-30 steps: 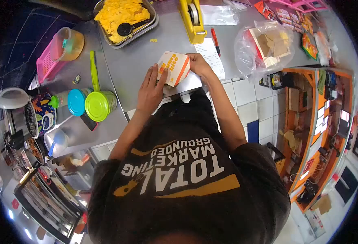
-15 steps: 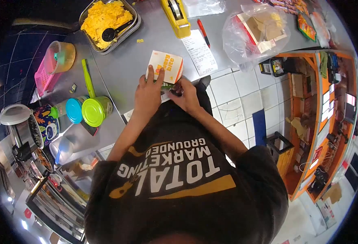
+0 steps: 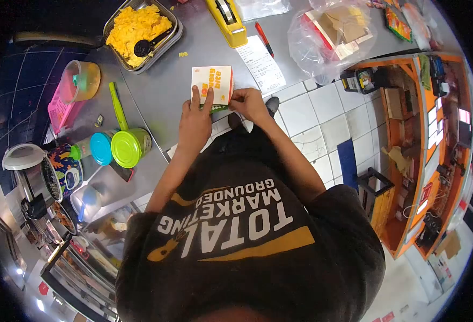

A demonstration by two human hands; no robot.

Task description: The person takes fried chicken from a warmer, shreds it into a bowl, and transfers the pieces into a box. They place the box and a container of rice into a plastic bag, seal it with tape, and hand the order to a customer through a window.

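Note:
A small white cardboard food box with yellow-orange lettering and an orange side sits near the counter's front edge. A strip of green checkered paper shows at its near side. My left hand holds the box from the near left, two fingers stretched over the lid; its thumb is mostly hidden. At the near right corner, my right hand pinches the box edge between thumb and curled fingers. A printed receipt lies right of the box, a red pen beside it.
Behind stand a metal tray of yellow food with a black scoop and a yellow tape dispenser. A plastic bag around a red-and-white box lies right. Left are a green-lidded container, a blue-lidded one and a pink basket.
The box has turned to sit squarer to me. My right hand has moved up from below the box to its near right corner. My left hand stays on the lid.

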